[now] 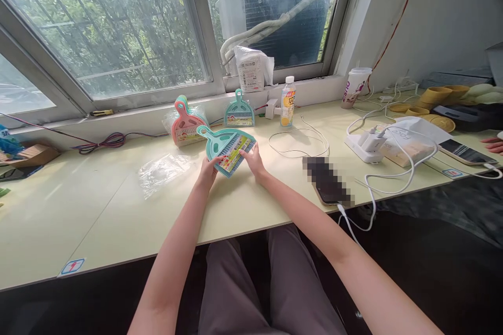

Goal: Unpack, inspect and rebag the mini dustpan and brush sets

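Between my two hands is a mint-green mini dustpan [219, 141] with a printed label card [237, 151] and dark bristles of a small brush across its front. My left hand [208, 171] grips its lower left side, fingers wrapped around the edge. On the other side, my right hand [253, 161] pinches the right corner with the thumb on the card. The dustpan is tilted, handle toward the upper left, just above the table. Behind it stand a stack of dustpans with a pink one [184, 124] in front and another green dustpan [239, 110].
A crumpled clear plastic bag [163, 171] lies left of my hands. Rightward are a drink bottle [288, 102], a phone [330, 191], a power strip [363, 146] with loose white cables, and a paper cup [356, 88]. Another person's hand [493, 145] rests at the far right.
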A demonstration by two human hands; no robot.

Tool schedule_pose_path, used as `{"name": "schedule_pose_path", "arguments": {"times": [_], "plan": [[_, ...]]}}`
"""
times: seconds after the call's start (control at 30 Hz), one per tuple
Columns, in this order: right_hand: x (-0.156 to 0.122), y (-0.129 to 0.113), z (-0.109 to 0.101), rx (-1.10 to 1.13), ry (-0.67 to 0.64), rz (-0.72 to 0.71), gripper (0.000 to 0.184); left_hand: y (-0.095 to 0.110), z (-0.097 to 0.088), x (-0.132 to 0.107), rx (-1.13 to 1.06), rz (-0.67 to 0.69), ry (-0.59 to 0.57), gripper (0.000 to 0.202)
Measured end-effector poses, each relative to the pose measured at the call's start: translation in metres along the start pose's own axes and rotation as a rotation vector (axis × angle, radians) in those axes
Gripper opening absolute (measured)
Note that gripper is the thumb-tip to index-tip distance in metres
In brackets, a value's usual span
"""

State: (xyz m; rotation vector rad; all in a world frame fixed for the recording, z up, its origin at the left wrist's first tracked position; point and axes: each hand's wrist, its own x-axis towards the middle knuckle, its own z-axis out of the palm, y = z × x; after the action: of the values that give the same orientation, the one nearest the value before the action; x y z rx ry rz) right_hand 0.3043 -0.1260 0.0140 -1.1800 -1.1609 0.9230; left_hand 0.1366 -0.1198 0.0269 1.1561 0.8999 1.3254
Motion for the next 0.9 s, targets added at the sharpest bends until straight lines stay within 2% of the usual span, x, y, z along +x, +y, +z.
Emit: {"name": "schedule_pose_path", "arguments": {"times": [0.07, 0.1, 0.2, 0.27, 0.33, 0.43, 0.47, 0.5, 0.53, 0.6, 0.67, 0.7, 0.73, 0.8, 0.9], "plan": [[0.003, 0.002, 0.0, 0.23, -0.157, 0.143, 0.031, -0.002, -0.002, 0.001, 0.023, -0.015, 0.006, 0.046], [0.004, 0.003, 0.0, 0.314, -0.192, 0.187, 0.023, -0.003, -0.003, 0.002, 0.04, -0.031, 0.014, 0.045], [0.005, 0.003, -0.001, 0.432, -0.179, 0.228, 0.012, -0.005, -0.005, 0.006, 0.096, -0.087, 0.063, 0.044], [0.005, 0.001, -0.003, 0.448, -0.152, 0.233, 0.01, -0.005, -0.006, 0.009, 0.121, -0.069, 0.165, 0.042], [0.006, 0.0, -0.005, 0.443, -0.124, 0.232, 0.01, -0.002, -0.012, 0.01, 0.185, 0.021, 0.411, 0.039], [0.007, -0.002, -0.009, 0.431, -0.091, 0.231, 0.01, 0.006, -0.034, 0.009, 0.509, 0.225, 0.943, 0.035], [0.008, -0.003, -0.011, 0.43, -0.088, 0.229, 0.01, 0.009, -0.044, 0.008, 0.659, 0.274, 1.066, 0.039], [0.008, -0.004, -0.012, 0.431, -0.085, 0.229, 0.01, 0.011, -0.054, 0.007, 0.801, 0.289, 1.141, 0.044], [0.008, -0.004, -0.013, 0.432, -0.082, 0.228, 0.01, 0.012, -0.064, 0.006, 0.932, 0.259, 1.158, 0.05], [0.008, -0.006, -0.015, 0.436, -0.077, 0.228, 0.01, 0.014, -0.08, 0.004, 1.122, 0.065, 1.075, 0.056], [0.008, -0.006, -0.016, 0.439, -0.07, 0.234, 0.011, 0.014, -0.088, 0.003, 1.236, -0.159, 0.918, 0.05], [0.008, -0.007, -0.016, 0.44, -0.066, 0.238, 0.011, 0.013, -0.089, 0.003, 1.284, -0.228, 0.845, 0.043], [0.008, -0.007, -0.016, 0.44, -0.061, 0.242, 0.012, 0.013, -0.087, 0.003, 1.336, -0.257, 0.779, 0.038], [0.008, -0.007, -0.016, 0.442, -0.052, 0.25, 0.012, 0.012, -0.079, 0.003, 1.434, -0.231, 0.658, 0.035], [0.009, -0.007, -0.017, 0.442, -0.044, 0.258, 0.009, 0.008, -0.06, 0.003, 1.501, -0.078, 0.425, 0.033]]}}
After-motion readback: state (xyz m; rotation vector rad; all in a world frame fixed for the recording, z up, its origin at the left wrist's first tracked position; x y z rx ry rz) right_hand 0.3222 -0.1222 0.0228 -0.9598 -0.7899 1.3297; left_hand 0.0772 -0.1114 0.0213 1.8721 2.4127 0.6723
